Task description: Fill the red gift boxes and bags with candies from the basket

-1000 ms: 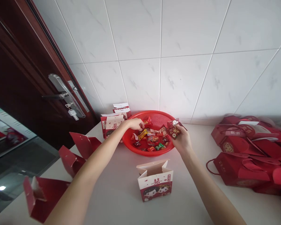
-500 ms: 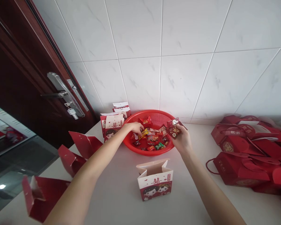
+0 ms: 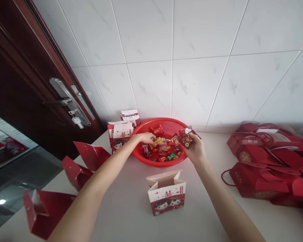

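A red plastic basket holds several wrapped candies in many colours. My left hand reaches in over its left side, fingers pinched on a yellow-wrapped candy; whether more candies are in that grip is hidden. At the basket's right rim, my right hand is closed around dark red candy packets with pale print. In front of the basket an open red-and-white gift box with two cartoon figures stands upright on the white table.
To the left stand several open red boxes. Flat red-and-white boxes lean behind them near the wall. Several red boxes with handles pile up at right. A dark door borders the table's left.
My left fingers have shifted slightly, and the yellow candy has moved a little up and right with them. My right hand still holds the dark red packets.
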`<state>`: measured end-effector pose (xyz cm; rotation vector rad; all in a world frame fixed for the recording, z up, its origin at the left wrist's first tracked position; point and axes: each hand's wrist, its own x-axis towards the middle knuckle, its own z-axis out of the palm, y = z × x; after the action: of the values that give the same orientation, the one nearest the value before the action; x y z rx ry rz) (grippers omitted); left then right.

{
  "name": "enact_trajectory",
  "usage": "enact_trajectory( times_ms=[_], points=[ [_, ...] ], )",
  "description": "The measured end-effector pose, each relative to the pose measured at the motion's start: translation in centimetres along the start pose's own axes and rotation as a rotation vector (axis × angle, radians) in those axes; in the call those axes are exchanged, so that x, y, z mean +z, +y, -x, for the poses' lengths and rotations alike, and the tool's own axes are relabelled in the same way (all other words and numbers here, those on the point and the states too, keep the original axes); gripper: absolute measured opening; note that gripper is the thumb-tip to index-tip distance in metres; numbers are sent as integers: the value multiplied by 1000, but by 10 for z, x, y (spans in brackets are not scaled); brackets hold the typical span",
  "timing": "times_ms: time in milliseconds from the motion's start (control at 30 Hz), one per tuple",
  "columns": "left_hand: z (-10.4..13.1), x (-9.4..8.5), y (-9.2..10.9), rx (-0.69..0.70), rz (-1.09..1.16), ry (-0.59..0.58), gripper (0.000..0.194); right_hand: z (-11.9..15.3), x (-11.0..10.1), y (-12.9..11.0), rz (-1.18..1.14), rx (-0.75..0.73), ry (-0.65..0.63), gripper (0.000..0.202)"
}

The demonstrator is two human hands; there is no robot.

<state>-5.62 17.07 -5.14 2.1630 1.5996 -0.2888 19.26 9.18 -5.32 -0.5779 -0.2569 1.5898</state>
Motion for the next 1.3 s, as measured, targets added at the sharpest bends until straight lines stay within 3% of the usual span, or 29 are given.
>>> enact_trajectory(
  times_ms=[333, 567, 867, 1000, 1300],
  points=[
    [-4, 1, -9, 107, 186, 93, 33, 2, 3, 0, 13, -2, 13, 13],
    [-4, -5, -12, 142, 342, 238, 50, 4, 5, -1, 31, 0, 26, 12],
    [0, 1, -21, 71, 481, 190, 50, 1, 0, 0, 55, -11, -25, 13],
    [0, 1, -24, 87, 521, 231, 47, 1, 0, 0, 37, -9, -26, 14],
    [3, -5, -5, 167, 516, 397, 40, 1, 0, 2, 70, -29, -72, 16]
  ],
)
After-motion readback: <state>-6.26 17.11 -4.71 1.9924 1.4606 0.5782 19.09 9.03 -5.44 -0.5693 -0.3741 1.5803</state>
